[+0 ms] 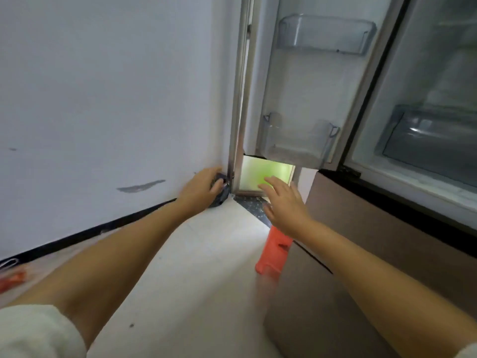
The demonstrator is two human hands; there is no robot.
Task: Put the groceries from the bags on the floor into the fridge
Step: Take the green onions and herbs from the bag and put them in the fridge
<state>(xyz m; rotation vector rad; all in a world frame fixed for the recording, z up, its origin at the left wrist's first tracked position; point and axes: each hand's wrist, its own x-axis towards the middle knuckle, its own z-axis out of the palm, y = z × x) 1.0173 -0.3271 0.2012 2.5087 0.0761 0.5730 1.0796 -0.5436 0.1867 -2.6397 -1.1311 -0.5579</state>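
Fridge (pixel 426 140) stands at the 2 o'clock side of the view, with its upper door (pixel 291 81) swung open toward 12 o'clock. On the inner side of this door there are two clear plastic bins: the upper bin (pixel 326 34) and the lower bin (pixel 296 140); I cannot see anything inside them. Inside the fridge body, at 3 o'clock, a transparent drawer (pixel 433 140) shows behind the glass-like front. Below the open compartment, the brown lower fronts (pixel 387 254) of the fridge are closed.

Left hand (pixel 202 186) is stretched forward to about 11 o'clock, near the corner where the white wall (pixel 103 99) meets the metal door frame (pixel 238 99). Its fingers are curled around a small dark object (pixel 220 193), which is blurred, so I cannot tell what it is. The object is low, close to the floor (pixel 193 267) and just beside the frame.

Right hand (pixel 284 205) is at about 12 o'clock, under the bottom edge of the open door. Its fingers are spread and straight, and it holds nothing. Behind its fingertips a bright green area (pixel 258 171) is visible through the gap below the door.

An orange-red object (pixel 273 251) stands on the floor below the right wrist, touching or very near the brown fridge front; its shape is not clear. At 8 o'clock, at the picture edge, some clear plastic with a red part (pixel 13 280) lies on the floor beside the black skirting (pixel 90 235).
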